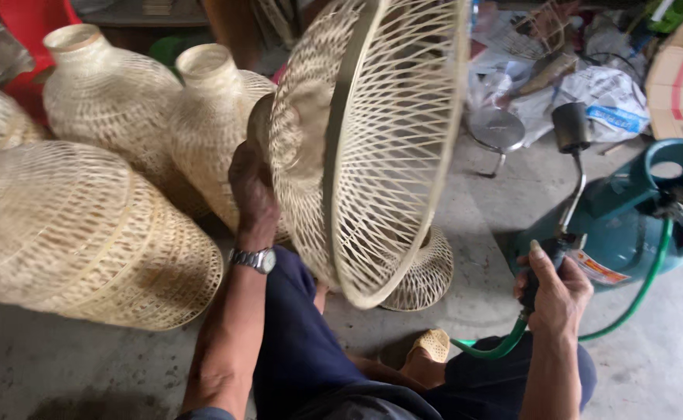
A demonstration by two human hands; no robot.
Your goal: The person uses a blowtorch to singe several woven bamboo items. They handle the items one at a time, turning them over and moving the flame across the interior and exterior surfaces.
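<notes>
My left hand [253, 194] grips the narrow neck of a woven bamboo lampshade [373, 148], holding it up on its side with the wide open mouth facing right. A metal wristwatch [254, 259] sits on that wrist. My right hand [553, 292] is closed around the handle of a gas torch [572, 155], whose dark nozzle points upward. A green hose [637, 292] runs from the torch handle toward a teal gas cylinder [629, 225] lying on the floor at right. The torch is apart from the lampshade.
Several finished woven shades [85, 233] lie and stand at left on the concrete floor. Another small woven piece [427, 276] rests under the held shade. A small metal stool [497, 132], plastic bags and a cardboard box [680, 78] sit at the back right.
</notes>
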